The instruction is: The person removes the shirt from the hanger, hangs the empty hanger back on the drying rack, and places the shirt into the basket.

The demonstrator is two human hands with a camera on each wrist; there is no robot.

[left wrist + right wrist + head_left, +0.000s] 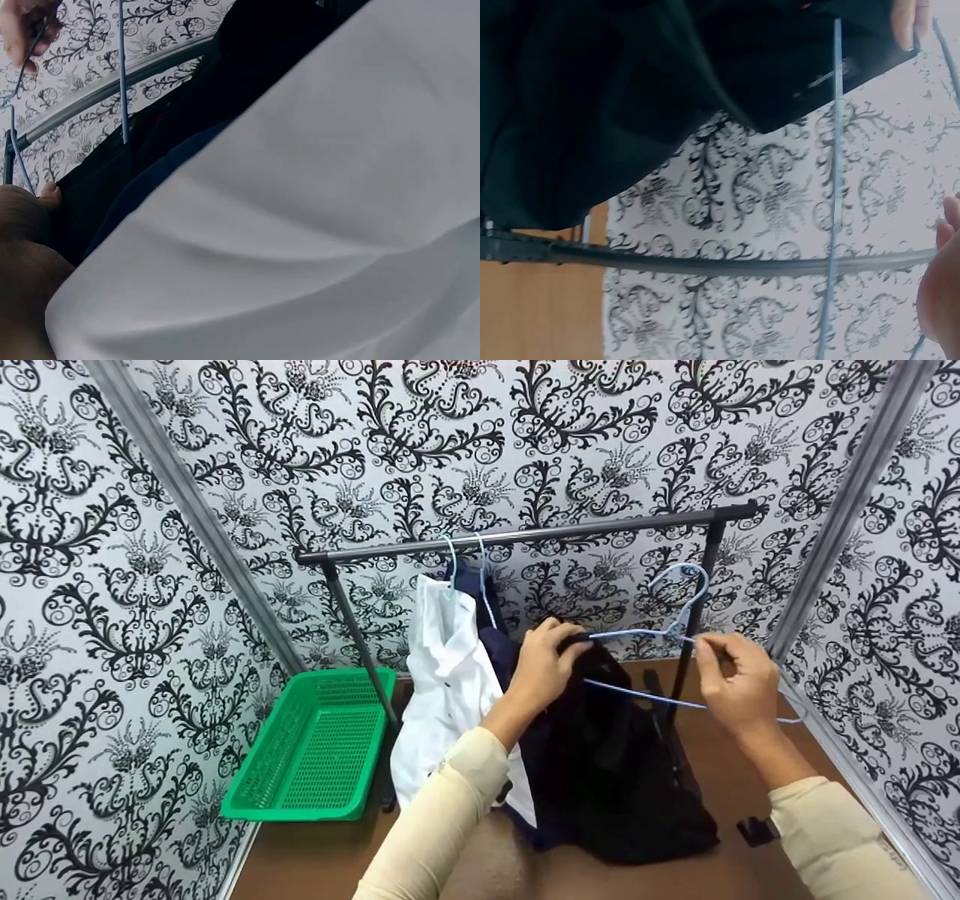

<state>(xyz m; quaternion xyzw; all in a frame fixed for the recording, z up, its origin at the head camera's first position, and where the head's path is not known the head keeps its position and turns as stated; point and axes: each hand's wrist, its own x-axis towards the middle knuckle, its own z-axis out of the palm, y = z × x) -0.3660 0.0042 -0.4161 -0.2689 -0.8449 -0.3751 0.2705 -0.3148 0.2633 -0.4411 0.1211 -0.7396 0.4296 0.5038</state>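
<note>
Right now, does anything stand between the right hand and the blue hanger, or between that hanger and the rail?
Nothing visible does. The right hand pinches the blue hanger directly, and nothing shows between the hanger and the rail's right stretch; the white shirt and navy garment hang farther left.

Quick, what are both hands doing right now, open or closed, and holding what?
Left hand: closed, gripping the black garment at one end of the blue hanger.
Right hand: closed, pinching the hanger beside its hook.
</note>
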